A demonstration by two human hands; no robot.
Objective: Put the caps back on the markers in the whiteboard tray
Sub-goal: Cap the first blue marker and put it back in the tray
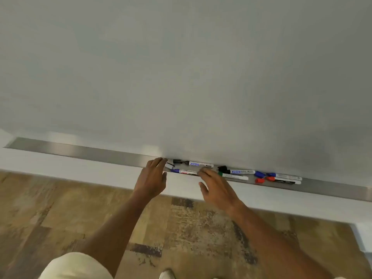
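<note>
Hovering with fingers spread, both hands (152, 179) (216, 188) reach slim cylindrical markers (201, 164) in the brushed-metal tray (80, 151).

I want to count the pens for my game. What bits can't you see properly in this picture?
- Head view: the right hand hides one end of the purple-tipped marker.
- The left hand hides the tray beneath its fingers.
- Small print on the marker labels is too small and blurred; only the brand on the black marker is legible.
- The tray's right end is cut off by the picture's edge.
</note>
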